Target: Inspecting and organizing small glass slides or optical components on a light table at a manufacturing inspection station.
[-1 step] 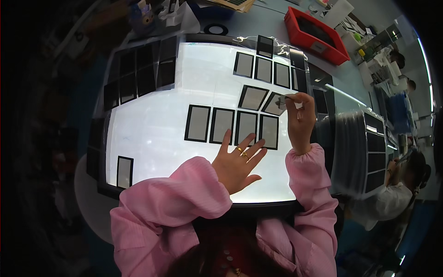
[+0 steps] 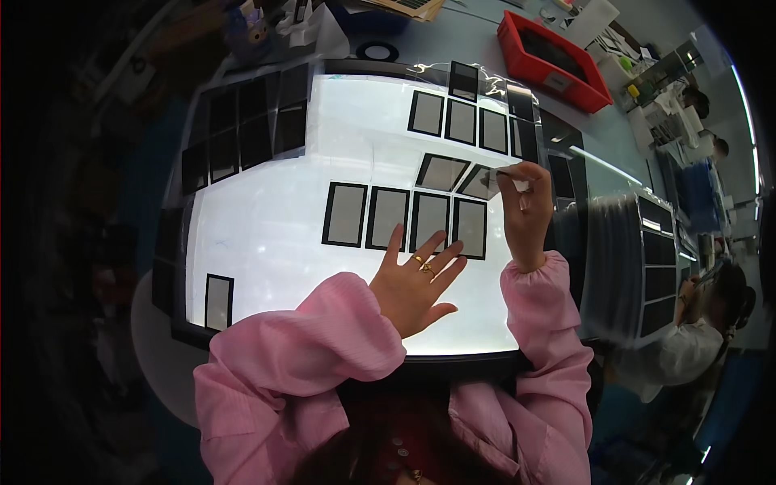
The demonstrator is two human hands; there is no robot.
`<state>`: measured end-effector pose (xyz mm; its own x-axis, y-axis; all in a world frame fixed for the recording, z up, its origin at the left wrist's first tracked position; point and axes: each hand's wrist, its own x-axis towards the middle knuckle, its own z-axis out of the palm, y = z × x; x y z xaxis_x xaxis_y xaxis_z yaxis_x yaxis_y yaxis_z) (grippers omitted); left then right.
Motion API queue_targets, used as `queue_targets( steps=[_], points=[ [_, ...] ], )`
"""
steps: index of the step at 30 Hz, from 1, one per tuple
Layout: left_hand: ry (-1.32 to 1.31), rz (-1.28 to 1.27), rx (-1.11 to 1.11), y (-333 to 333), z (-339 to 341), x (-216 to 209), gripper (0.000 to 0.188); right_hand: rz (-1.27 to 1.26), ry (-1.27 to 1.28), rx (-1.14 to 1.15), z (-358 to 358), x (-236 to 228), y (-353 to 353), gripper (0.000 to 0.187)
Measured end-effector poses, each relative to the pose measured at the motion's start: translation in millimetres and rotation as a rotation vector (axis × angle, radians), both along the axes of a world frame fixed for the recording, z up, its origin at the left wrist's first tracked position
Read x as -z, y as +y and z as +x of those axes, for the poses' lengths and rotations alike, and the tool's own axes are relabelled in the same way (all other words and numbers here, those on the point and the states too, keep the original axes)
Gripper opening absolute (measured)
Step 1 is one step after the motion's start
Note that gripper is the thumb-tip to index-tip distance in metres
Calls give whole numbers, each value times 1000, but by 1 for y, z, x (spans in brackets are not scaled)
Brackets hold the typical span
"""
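Observation:
On a glowing white light table, a row of several black-framed grey panels (image 2: 345,214) lies in front of me. Two more panels (image 2: 443,172) sit just beyond the row, slanted, apparently joined to it by a clear film sheet (image 2: 373,167) whose edges are faint. My left hand (image 2: 416,287), with two gold rings, rests palm down with fingers spread; its fingertips overlap the near edges of the row. Fingers pinched together, my right hand (image 2: 525,206) holds the raised sheet near the far right panel's upper corner. Exactly what lies between those fingertips is partly hidden.
Farther back lie more framed panels (image 2: 461,121). A single panel (image 2: 218,301) rests at the near left. Dark panel sheets (image 2: 246,133) overlap the table's left edge. A red bin (image 2: 558,65) stands at the back right; stacked clear sheets (image 2: 618,267) sit right. Other people work beyond.
The two slanted panels look slightly more tilted and foreshortened, and the row has shifted a touch. Both hands stay almost where they were.

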<state>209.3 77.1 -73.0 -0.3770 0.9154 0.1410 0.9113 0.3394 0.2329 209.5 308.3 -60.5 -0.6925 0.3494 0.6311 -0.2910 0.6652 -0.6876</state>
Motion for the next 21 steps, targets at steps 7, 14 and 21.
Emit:
queue_targets(
  steps=[7,14,21],
  points=[
    [-47,-2,33,-6,-10,-4,65,422,-190,-256,40,-7,-13,35],
    [-184,15,-99,-19,-4,-16,53,613,-195,-302,74,-27,-59,33],
    [-46,-23,-21,-32,-18,-13,60,521,-226,-297,77,-12,-49,31]
  ],
)
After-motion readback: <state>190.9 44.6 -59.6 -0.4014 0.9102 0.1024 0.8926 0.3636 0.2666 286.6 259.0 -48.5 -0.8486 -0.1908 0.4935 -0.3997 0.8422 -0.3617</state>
